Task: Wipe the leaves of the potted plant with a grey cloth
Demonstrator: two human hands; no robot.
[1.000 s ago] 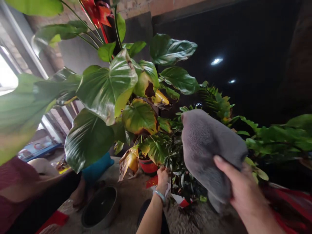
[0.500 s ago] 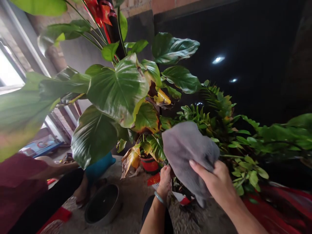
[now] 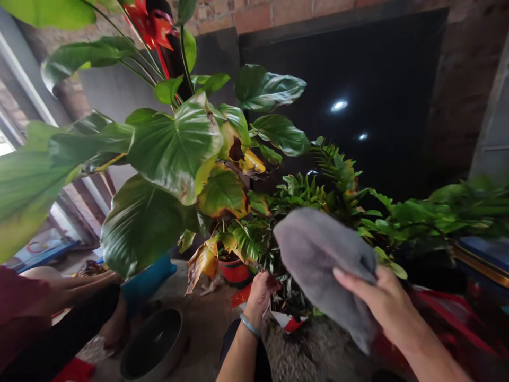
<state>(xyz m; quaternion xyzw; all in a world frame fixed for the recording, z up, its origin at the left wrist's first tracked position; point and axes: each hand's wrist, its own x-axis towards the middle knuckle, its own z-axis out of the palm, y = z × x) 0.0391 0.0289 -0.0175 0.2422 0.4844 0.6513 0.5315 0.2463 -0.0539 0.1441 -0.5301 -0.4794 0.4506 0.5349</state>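
My right hand (image 3: 382, 305) grips a grey cloth (image 3: 326, 262), which drapes over the small feathery-leaved plant (image 3: 330, 185) at centre right. My left hand (image 3: 258, 292), with a pale bangle on the wrist, is closed low down among that plant's stems, just above its pot with a red and white wrap (image 3: 288, 321). What the fingers hold is hidden by leaves. A tall plant with big glossy green and yellowing leaves (image 3: 175, 148) stands to the left in a red pot (image 3: 234, 270).
Another person in a dark red top (image 3: 24, 302) sits at the lower left. A dark metal bowl (image 3: 155, 345) lies on the floor by my left arm. A blue object (image 3: 147, 276) sits behind it. More greenery (image 3: 457, 207) spreads right; a dark wall lies behind.
My right hand with the cloth dropped down and left onto the small plant, then shifted back a little to the right. The left hand stayed at the plant's base.
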